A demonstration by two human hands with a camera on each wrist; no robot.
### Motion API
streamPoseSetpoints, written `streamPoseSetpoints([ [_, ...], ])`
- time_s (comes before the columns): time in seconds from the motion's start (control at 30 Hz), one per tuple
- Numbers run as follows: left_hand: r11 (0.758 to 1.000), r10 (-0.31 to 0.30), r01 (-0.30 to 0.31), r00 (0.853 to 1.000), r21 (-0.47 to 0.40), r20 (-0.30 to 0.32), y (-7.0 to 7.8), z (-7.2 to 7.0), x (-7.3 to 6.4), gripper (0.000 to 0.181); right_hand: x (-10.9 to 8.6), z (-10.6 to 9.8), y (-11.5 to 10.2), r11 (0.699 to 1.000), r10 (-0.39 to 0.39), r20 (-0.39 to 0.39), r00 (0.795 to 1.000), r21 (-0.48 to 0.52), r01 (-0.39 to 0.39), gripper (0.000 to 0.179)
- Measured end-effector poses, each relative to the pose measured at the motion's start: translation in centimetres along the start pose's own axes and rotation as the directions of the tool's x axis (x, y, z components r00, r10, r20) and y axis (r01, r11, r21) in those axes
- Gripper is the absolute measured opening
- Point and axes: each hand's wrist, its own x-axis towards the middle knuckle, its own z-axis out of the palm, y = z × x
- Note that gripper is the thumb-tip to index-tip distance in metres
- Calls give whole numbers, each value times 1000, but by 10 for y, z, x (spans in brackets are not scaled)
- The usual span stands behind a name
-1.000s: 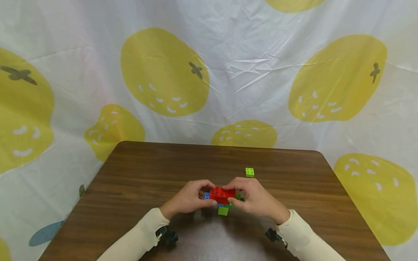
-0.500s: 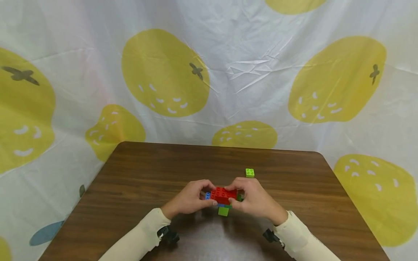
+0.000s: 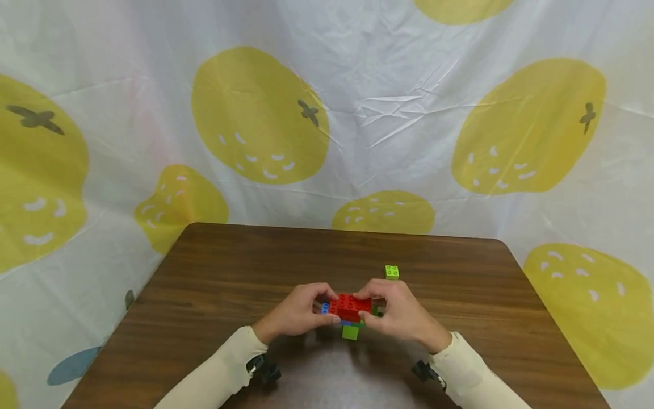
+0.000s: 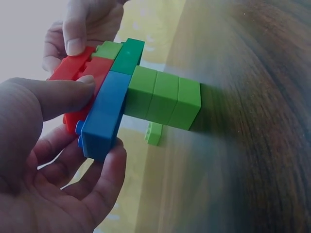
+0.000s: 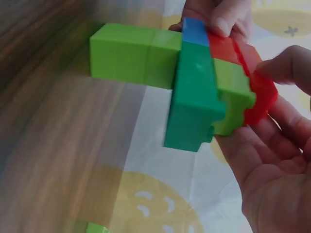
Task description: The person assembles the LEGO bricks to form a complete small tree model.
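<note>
A toy building-brick structure stands on the table, with several light green bricks (image 4: 158,97) stacked as its narrow base. A blue brick (image 4: 104,114) and a dark green brick (image 5: 194,87) lie across that base. Above them sit a lower red brick (image 4: 99,70) and a small light green brick (image 5: 231,82). An upper red brick (image 3: 354,305) rests on top, partly over both. My left hand (image 3: 292,309) pinches the lower red brick, its thumb on the near side and other fingers around the blue end. With thumb and fingers, my right hand (image 3: 403,314) grips the upper red brick.
One loose light green brick (image 3: 392,272) lies on the brown wooden table (image 3: 255,255), behind the right hand. A white curtain (image 3: 388,113) with yellow fruit print hangs behind the table's far edge.
The upper red brick has shifted very slightly right, and the right forearm has drawn slightly inward. Both hands keep their grips; the structure stays in place.
</note>
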Motion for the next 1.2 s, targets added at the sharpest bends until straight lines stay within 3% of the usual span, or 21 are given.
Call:
streamPoseSetpoints([
  [0.2,1000,-2,1,1000,-21,-5,1,1,0,30,0,-2,-2,998,-21,27,999,-53,23,25],
  [0.37,1000,8,-8,1000,-7,-2,1,2,1,30,3,-5,-7,981,-66,65,996,-176,77,23],
  [0.7,998,57,-58,998,-7,-19,5,4,4,42,9,-7,-12,966,-4,114,993,-257,34,25],
  [0.93,993,114,-114,990,7,-87,5,9,3,35,7,-5,-1,988,37,124,992,-155,-17,32],
  [1.1,986,158,-152,981,62,-109,5,11,5,34,4,-6,7,994,102,141,985,-46,-96,36],
  [1.2,983,170,-159,979,95,-112,6,10,5,33,2,-6,12,995,101,141,985,-4,-101,35],
])
